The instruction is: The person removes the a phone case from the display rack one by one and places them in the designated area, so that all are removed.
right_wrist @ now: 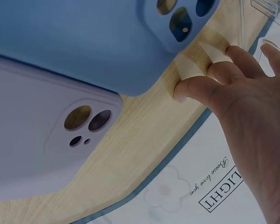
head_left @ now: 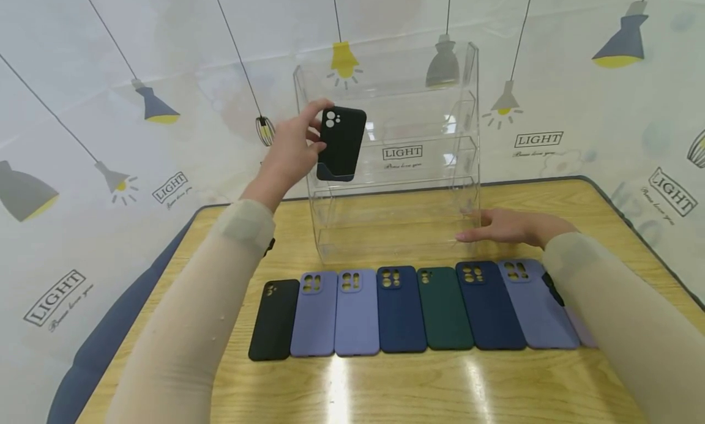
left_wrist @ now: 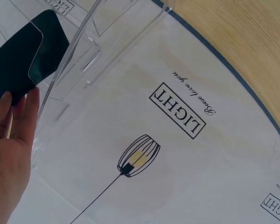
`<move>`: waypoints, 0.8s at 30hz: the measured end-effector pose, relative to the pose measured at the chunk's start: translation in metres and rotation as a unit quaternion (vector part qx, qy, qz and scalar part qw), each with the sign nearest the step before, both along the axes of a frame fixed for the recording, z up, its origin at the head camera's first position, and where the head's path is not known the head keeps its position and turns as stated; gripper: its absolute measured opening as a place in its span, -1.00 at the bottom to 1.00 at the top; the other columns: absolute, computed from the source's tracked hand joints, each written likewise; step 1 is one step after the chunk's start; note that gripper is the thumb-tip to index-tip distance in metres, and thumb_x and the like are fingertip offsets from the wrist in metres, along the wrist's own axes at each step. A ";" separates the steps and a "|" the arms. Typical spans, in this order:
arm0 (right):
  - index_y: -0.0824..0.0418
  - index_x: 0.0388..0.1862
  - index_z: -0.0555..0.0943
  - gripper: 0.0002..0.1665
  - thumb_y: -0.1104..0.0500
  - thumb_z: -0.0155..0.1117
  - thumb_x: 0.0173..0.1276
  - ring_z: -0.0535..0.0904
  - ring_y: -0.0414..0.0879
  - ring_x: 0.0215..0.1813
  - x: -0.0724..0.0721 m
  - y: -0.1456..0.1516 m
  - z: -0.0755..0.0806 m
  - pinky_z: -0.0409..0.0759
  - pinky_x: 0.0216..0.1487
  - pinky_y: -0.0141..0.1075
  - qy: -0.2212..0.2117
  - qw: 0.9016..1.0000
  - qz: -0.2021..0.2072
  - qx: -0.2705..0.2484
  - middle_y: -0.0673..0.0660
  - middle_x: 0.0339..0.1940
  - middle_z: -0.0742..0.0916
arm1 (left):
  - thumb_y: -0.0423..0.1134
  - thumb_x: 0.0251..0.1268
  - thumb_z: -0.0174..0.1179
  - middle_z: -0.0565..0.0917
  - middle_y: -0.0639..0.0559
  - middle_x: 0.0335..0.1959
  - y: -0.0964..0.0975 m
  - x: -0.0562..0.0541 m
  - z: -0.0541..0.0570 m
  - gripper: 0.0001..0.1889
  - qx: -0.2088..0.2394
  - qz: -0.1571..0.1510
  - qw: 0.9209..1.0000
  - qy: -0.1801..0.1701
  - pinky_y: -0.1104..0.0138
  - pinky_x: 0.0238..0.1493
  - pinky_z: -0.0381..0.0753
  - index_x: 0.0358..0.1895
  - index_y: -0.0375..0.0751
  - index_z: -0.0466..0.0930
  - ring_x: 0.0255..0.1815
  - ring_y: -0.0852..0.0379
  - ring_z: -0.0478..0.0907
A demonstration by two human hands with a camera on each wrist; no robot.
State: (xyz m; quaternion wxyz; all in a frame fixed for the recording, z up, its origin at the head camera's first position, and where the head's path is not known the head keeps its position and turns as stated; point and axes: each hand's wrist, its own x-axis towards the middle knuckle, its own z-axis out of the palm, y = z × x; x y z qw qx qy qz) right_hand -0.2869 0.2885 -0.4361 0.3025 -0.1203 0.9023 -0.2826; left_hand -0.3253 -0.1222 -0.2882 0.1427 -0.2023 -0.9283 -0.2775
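Note:
My left hand (head_left: 292,152) pinches a dark phone case (head_left: 343,144) upright by its left edge, fingers behind and thumb low on the side. The case's lower end overlaps a clear front lip at the left of a tiered acrylic display rack (head_left: 396,248). In the left wrist view the case (left_wrist: 11,58) looks dark green, a clear edge crossing it. My right hand (head_left: 509,226) grips the rack's lower right side, thumb across the front and fingers at the side panel.
A row of phone cases lies before the rack: black (head_left: 274,320), several lavender ones (head_left: 314,317), navy (head_left: 402,314), green (head_left: 446,308) and a pale purple one (right_wrist: 32,126), partly under my right sleeve. Behind the wooden table (head_left: 407,387) hangs a lamp-print backdrop (head_left: 231,38).

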 end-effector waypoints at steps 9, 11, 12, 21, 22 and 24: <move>0.05 0.82 -0.22 0.33 -0.56 0.16 0.44 -0.14 0.57 0.72 0.001 0.000 0.000 0.11 0.59 0.54 -0.004 1.000 0.003 0.004 0.47 0.78 -0.06 | -0.56 0.48 0.20 0.71 -0.18 0.24 0.000 0.002 0.002 -0.27 -0.006 0.006 1.000 0.002 0.08 0.22 0.76 0.55 0.18 0.32 0.20 -0.09 0.74; 0.03 0.83 -0.22 0.33 -0.57 0.16 0.43 -0.14 0.56 0.73 0.001 0.000 -0.001 0.10 0.59 0.54 -0.005 1.000 0.002 0.002 0.46 0.78 -0.06 | -0.55 0.49 0.20 0.71 -0.18 0.23 0.001 0.002 0.004 -0.28 -0.005 0.008 1.000 0.006 0.08 0.22 0.75 0.56 0.18 0.32 0.19 -0.07 0.74; 0.02 0.83 -0.22 0.33 -0.57 0.16 0.43 -0.14 0.56 0.73 0.000 0.001 -0.001 0.10 0.60 0.54 -0.004 1.000 0.002 0.002 0.46 0.79 -0.06 | -0.55 0.49 0.20 0.71 -0.18 0.23 0.001 0.002 0.005 -0.28 0.001 0.008 1.000 0.011 0.08 0.22 0.75 0.56 0.17 0.33 0.19 -0.07 0.74; 0.07 0.82 -0.24 0.34 -0.55 0.17 0.44 -0.14 0.57 0.72 0.000 0.001 -0.001 0.11 0.59 0.54 -0.009 1.000 -0.001 0.001 0.47 0.78 -0.07 | -0.55 0.49 0.20 0.73 -0.18 0.15 -0.002 0.010 0.013 -0.34 0.071 0.014 0.995 0.066 0.10 0.13 0.76 0.52 0.12 0.38 0.13 -0.09 0.76; 0.07 0.82 -0.24 0.34 -0.55 0.17 0.44 -0.14 0.57 0.72 0.000 0.001 -0.001 0.11 0.59 0.54 -0.010 1.000 -0.001 0.001 0.47 0.78 -0.07 | -0.54 0.50 0.21 0.73 -0.19 0.15 -0.003 0.011 0.014 -0.35 0.073 0.014 0.995 0.074 0.10 0.12 0.77 0.51 0.12 0.38 0.13 -0.08 0.76; 0.06 0.82 -0.24 0.34 -0.55 0.17 0.45 -0.14 0.57 0.72 0.001 0.001 -0.001 0.11 0.59 0.54 -0.010 1.000 -0.001 0.000 0.48 0.78 -0.07 | -0.52 0.50 0.22 0.73 -0.18 0.15 -0.003 0.014 0.016 -0.36 0.078 0.014 0.993 0.089 0.11 0.08 0.78 0.50 0.12 0.39 0.12 -0.07 0.76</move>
